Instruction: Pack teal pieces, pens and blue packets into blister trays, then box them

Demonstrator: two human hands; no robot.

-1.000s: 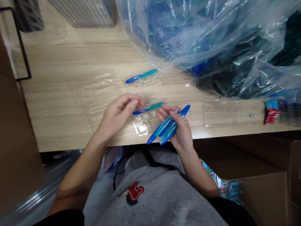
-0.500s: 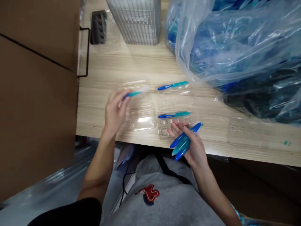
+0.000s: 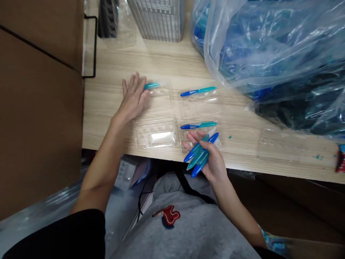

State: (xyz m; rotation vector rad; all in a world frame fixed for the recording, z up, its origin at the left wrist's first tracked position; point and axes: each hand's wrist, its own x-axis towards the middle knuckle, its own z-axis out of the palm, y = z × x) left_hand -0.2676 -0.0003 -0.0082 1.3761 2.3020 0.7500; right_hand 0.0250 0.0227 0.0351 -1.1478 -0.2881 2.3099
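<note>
Step in hand: a slim teal piece [image 3: 152, 85] is judged to be in the course of being laid into the upper-left transparent tray [image 3: 163, 102].
Left hand [image 3: 134, 94]: held palm down over that tray's left side, with fingers extended and loosely spread; one end of the piece is hidden beneath, so whether it is pinched or only touched cannot be told.
Right hand [image 3: 211, 160]: half curled, palm upward, with a slanted bundle of blue and teal pieces [image 3: 198, 158] held under the thumb near the table edge.
Right-side trays: one blue-and-teal piece [image 3: 206, 89] is lodged along the upper-right tray [image 3: 201, 104], another [image 3: 207, 124] along the lower-right tray [image 3: 183, 136], partly covered by the right hand.
Lower-left tray [image 3: 142, 140]: marked by a bright reflection, just below the tray being filled.
Next move: flat seating of the piece seems called for, then a clean release without the light tray being nudged; the bundle needs to be kept from slipping meanwhile.
</note>
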